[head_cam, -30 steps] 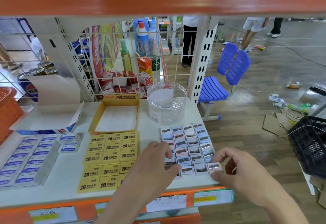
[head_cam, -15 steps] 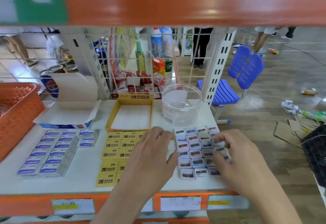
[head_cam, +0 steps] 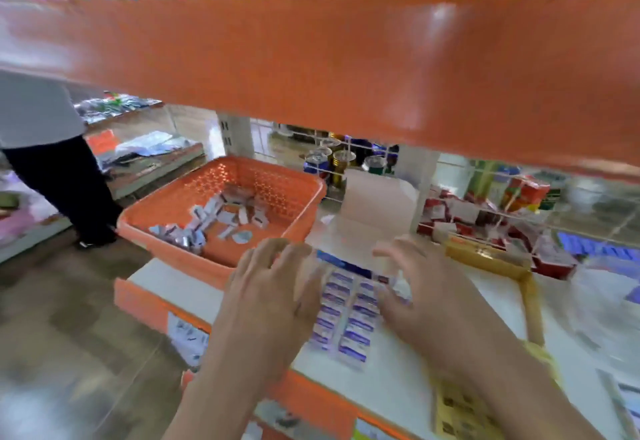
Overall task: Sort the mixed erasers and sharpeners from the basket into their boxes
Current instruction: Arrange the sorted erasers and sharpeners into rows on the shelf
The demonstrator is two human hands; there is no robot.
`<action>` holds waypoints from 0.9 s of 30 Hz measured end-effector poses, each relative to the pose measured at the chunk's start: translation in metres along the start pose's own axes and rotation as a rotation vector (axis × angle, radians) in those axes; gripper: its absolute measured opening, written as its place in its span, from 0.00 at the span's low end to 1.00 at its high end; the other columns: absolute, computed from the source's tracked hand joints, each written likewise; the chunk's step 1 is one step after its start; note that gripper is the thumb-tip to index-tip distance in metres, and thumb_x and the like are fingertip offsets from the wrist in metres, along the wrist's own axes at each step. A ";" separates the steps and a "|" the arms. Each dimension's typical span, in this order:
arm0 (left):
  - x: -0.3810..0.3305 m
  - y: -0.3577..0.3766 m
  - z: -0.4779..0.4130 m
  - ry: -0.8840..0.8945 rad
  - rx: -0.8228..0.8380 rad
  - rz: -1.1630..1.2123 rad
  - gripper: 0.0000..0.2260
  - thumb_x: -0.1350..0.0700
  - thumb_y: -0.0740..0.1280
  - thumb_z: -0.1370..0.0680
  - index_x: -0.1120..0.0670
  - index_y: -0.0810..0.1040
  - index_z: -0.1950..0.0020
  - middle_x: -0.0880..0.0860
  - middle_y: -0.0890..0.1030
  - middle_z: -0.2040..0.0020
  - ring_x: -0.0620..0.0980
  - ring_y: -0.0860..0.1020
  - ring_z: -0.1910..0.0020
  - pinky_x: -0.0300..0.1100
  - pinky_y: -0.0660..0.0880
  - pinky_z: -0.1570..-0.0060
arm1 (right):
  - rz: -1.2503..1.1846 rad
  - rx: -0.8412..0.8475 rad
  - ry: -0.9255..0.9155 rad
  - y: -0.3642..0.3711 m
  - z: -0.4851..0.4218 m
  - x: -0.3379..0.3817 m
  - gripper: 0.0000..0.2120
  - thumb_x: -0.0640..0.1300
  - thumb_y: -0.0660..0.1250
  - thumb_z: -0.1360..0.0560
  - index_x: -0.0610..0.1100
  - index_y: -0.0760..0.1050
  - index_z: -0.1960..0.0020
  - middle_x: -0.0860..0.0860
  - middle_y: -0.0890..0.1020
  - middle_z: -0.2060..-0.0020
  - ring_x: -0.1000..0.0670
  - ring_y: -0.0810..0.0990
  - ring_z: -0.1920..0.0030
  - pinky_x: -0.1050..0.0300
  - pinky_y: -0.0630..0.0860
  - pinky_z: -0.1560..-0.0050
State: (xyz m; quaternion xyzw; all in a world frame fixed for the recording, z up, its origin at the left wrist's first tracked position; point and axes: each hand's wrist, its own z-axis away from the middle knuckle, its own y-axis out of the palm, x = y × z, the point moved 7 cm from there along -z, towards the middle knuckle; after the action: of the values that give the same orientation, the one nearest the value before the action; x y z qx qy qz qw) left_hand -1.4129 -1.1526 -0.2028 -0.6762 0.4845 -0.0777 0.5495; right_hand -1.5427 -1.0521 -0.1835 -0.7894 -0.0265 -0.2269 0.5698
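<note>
Shelf [head_cam: 398,370] | left hand [head_cam: 273,287], right hand [head_cam: 422,301] | fingers [head_cam: 291,256] straight, flanking blue erasers [head_cam: 349,311]

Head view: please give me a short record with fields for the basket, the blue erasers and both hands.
basket: orange basket at the left end of the shelf, small mixed items inside
erasers: blue-labelled erasers in rows on the shelf, between the hands
left hand: left hand open, at the rows' left edge
right hand: right hand open, at the rows' right edge
sharpness: blurred
</note>
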 end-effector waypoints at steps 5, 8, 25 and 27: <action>0.097 -0.046 -0.032 -0.138 0.070 -0.070 0.17 0.47 0.67 0.24 0.47 0.75 0.36 0.48 0.75 0.41 0.52 0.74 0.41 0.46 0.70 0.42 | 0.033 0.023 -0.085 0.039 -0.091 0.065 0.18 0.49 0.60 0.22 0.52 0.68 0.33 0.54 0.70 0.38 0.53 0.68 0.37 0.61 0.63 0.40; 0.151 -0.044 -0.058 -0.202 0.234 -0.081 0.13 0.46 0.64 0.23 0.45 0.76 0.40 0.48 0.75 0.46 0.52 0.75 0.47 0.47 0.73 0.47 | 0.099 0.089 -0.075 0.076 -0.145 0.084 0.15 0.48 0.63 0.24 0.47 0.72 0.38 0.49 0.75 0.44 0.48 0.73 0.42 0.53 0.71 0.42; 0.174 0.056 -0.175 0.213 0.817 -0.473 0.16 0.54 0.63 0.21 0.53 0.74 0.33 0.51 0.76 0.36 0.49 0.77 0.44 0.35 0.71 0.58 | 0.454 0.509 0.126 0.177 -0.226 0.050 0.12 0.38 0.65 0.27 0.40 0.77 0.43 0.43 0.81 0.47 0.43 0.79 0.47 0.57 0.72 0.54; 0.173 0.066 -0.176 0.179 0.837 -0.446 0.14 0.55 0.64 0.21 0.55 0.76 0.36 0.52 0.78 0.38 0.49 0.78 0.43 0.31 0.72 0.60 | 0.355 0.390 0.176 0.160 -0.224 0.050 0.11 0.37 0.64 0.26 0.43 0.75 0.43 0.44 0.80 0.46 0.44 0.79 0.47 0.56 0.73 0.51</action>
State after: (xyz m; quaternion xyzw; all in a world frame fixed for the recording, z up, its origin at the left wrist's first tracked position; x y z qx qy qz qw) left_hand -1.4727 -1.3937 -0.2632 -0.4750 0.3002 -0.4400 0.7005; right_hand -1.5233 -1.3230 -0.2502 -0.6341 0.1188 -0.1818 0.7421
